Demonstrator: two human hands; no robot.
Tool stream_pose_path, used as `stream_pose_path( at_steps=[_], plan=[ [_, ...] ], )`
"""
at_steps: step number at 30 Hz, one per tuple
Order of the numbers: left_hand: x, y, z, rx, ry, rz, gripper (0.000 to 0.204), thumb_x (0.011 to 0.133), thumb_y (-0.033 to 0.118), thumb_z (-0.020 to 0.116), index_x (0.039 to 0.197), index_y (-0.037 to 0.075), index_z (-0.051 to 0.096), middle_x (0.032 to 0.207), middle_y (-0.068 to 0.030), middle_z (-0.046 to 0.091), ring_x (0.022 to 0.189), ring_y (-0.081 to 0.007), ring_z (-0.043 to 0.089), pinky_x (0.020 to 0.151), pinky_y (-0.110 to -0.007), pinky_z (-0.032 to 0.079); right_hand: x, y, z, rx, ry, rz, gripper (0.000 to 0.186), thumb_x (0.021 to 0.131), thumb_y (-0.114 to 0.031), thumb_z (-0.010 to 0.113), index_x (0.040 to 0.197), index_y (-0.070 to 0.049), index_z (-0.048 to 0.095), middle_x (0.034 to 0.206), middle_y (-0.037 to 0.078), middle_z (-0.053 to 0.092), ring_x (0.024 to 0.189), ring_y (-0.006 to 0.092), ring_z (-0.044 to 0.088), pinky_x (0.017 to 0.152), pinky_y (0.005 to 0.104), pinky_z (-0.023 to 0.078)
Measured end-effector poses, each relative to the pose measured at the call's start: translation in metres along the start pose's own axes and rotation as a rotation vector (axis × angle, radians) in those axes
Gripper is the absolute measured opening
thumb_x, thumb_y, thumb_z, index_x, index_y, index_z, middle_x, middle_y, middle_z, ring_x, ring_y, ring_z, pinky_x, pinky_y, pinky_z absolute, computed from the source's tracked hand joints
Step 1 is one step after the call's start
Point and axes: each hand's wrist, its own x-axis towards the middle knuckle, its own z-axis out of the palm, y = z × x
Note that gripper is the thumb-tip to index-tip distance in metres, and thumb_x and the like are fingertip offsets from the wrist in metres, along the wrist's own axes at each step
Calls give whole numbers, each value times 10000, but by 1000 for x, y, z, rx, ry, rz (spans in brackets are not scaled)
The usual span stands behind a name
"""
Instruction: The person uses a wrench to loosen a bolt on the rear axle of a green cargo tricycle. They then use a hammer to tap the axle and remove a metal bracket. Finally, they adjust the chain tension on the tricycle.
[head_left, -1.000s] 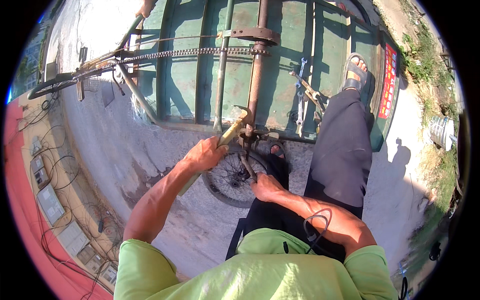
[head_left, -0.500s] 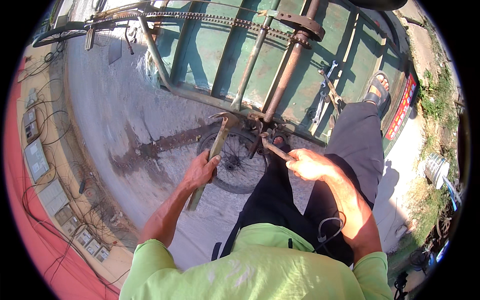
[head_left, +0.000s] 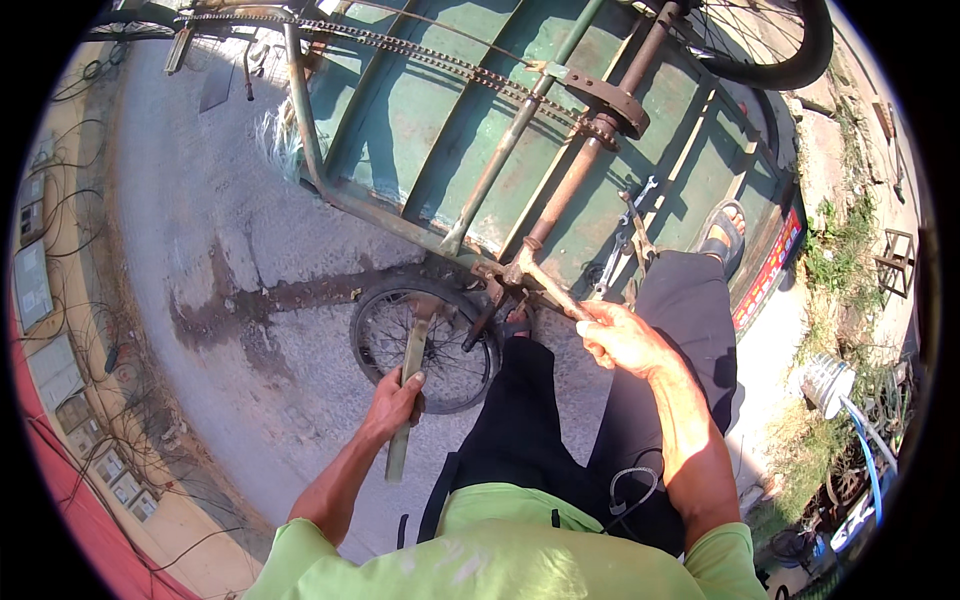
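Observation:
My left hand (head_left: 396, 402) is closed around the handle of a claw hammer (head_left: 411, 362). Its head hangs over the spoked wheel (head_left: 358, 348) and looks blurred. In my right hand (head_left: 628, 340) is a rusty metal bar (head_left: 556, 288), gripped near one end. The bar's far end meets the end of a rusty axle (head_left: 563, 207) at the edge of an overturned green cart (head_left: 485, 150); exactly how they touch I cannot tell. Wrenches (head_left: 612, 265) and a plier-like tool (head_left: 641, 236) lie on the green panel beyond my right hand.
A chain (head_left: 450, 66) runs across the cart frame to a drum-like hub (head_left: 612, 104). Another wheel (head_left: 790, 72) rises at the far right. My sandalled foot (head_left: 724, 230) rests on the cart. Cables and meter boxes (head_left: 34, 285) line the left wall; a white bucket-like object (head_left: 826, 384) lies right.
My right hand has brought the bar's tip up to the axle end. The hammer has lowered, its head now over the wheel. The view has shifted somewhat.

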Motion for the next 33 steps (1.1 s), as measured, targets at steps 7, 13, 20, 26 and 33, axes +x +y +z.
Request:
stream_pose_path(
  at_steps=[7,13,20,26,33],
  plan=[
    [50,59,21,-9,-88,171,305,997,309,600,1051,15,537,686,-53,585,507,-136,545,474,-302,455,13,-9,-5,103,240,-88,237,1004,-171,566,1198,-33,563,726,-23,485,551,47,440,460,220,382],
    [98,100,13,271,-71,340,299,977,281,646,1036,-6,588,734,-72,625,605,-148,587,563,-325,482,23,-15,-9,255,342,-92,297,1000,-160,567,1263,-27,532,721,-27,474,529,57,424,450,222,367],
    [123,85,11,581,-115,411,350,945,309,663,1023,-26,599,825,-177,691,747,-278,692,694,-425,513,24,-20,-7,277,331,-113,260,1003,-177,576,1223,-41,556,715,-36,453,515,62,386,464,224,306],
    [125,64,11,652,-35,440,390,922,303,667,1116,-28,598,881,-223,694,815,-349,699,775,-455,520,21,-12,-16,249,312,-119,249,999,-154,581,1224,-47,571,706,-44,423,518,58,362,457,224,313],
    [105,83,7,563,-78,284,449,894,305,698,1166,-30,575,973,-271,692,951,-412,678,843,-478,502,29,1,-23,1,404,-76,302,989,-129,562,1274,-29,559,700,-14,501,506,71,443,450,239,374]
  ],
)
